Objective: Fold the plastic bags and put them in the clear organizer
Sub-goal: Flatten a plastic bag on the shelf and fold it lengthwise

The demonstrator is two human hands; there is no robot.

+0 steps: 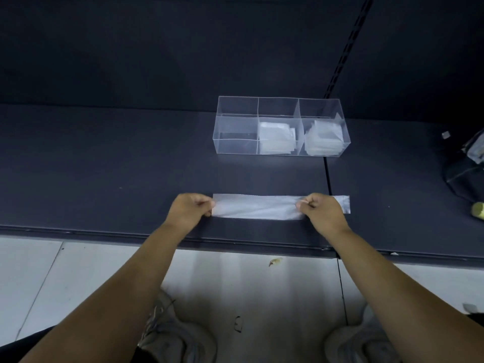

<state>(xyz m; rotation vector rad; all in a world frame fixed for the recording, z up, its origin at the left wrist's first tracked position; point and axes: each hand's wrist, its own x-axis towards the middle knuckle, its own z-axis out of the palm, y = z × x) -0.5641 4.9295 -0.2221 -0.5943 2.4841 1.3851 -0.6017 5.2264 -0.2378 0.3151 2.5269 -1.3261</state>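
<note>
Left hand point(187, 209) and right hand point(323, 209) pinching plastic bag point(258, 206), dark shelf point(104, 166), pale tiled floor point(235, 279)

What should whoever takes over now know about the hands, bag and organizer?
Hands: left hand pinches the left end of the plastic bag, right hand pinches it near the right end; the bag lies flat as a long strip on the dark shelf.
Done: folded bags sit in the clear organizer's middle and right sections.
Left: fold this strip short, put it in.
</note>
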